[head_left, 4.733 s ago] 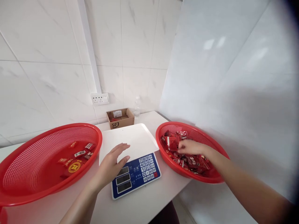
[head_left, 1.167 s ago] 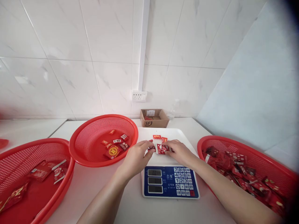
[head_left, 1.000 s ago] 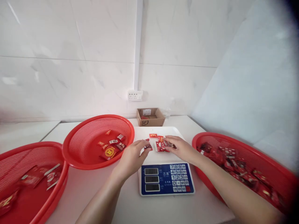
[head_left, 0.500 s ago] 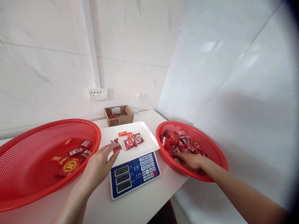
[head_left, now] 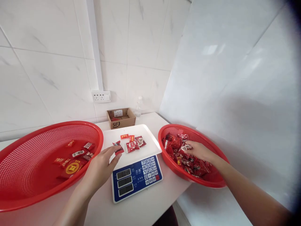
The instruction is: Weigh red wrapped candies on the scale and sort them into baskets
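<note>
My left hand (head_left: 102, 168) is over the near left part of the white scale pan (head_left: 150, 138). Its fingers and thumb are closed about a small dark red candy packet (head_left: 119, 150). Beside that packet lie several red candies on the pan, among them a packet with a white heart-like print (head_left: 132, 146) and a darker one (head_left: 140, 141). My right hand (head_left: 199, 152) is over the right red basket (head_left: 217, 147), pinching a red candy packet (head_left: 185, 147) with white print. Below it the basket holds many red wrapped candies (head_left: 188, 164).
The scale's blue panel (head_left: 138, 177) with displays and keys faces me. A large red basket (head_left: 17, 153) with several candies stands left. Behind the scale are an open cardboard box (head_left: 123, 121) and a clear bottle (head_left: 138, 108). Tiled walls close off the back and right.
My right hand has come up out of the candy pile and now has a red packet in its fingers. The left hand stays at its packet. The view has shifted slightly.
</note>
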`<action>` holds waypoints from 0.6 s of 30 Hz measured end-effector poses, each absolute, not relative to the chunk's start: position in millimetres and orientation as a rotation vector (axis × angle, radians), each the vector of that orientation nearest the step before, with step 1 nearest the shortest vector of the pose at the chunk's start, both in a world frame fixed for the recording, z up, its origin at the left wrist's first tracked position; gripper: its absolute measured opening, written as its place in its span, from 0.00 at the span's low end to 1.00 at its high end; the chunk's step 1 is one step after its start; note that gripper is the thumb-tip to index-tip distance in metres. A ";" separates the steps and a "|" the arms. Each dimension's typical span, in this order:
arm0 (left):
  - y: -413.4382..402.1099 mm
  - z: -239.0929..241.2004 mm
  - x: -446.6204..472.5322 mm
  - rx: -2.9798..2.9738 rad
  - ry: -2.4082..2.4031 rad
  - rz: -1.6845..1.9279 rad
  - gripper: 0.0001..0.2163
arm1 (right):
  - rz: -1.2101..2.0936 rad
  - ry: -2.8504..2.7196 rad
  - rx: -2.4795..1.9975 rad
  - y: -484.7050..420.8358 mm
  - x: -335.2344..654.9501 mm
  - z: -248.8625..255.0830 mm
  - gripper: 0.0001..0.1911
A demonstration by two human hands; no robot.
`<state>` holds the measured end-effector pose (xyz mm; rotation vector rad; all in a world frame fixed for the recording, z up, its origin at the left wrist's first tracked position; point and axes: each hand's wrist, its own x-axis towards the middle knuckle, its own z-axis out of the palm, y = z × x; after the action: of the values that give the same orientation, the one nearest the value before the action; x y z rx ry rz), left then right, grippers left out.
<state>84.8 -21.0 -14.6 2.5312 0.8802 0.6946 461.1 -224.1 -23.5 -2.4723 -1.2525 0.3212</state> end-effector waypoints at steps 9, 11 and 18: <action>-23.1 -10.2 80.4 2.491 0.879 0.757 0.12 | 0.467 -1.376 -2.075 -152.0 373.8 20.8 0.16; -23.1 -10.4 79.4 2.482 0.893 0.757 0.12 | 0.504 -1.447 -2.007 -126.0 353.6 19.5 0.15; -21.8 -9.0 75.0 2.460 0.907 0.764 0.14 | 0.637 -1.563 -1.899 -53.1 313.9 1.7 0.16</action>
<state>75.0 -21.8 -9.0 2.4598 0.9065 0.7640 313.9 -53.1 1.7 -1.8987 -1.5632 0.6368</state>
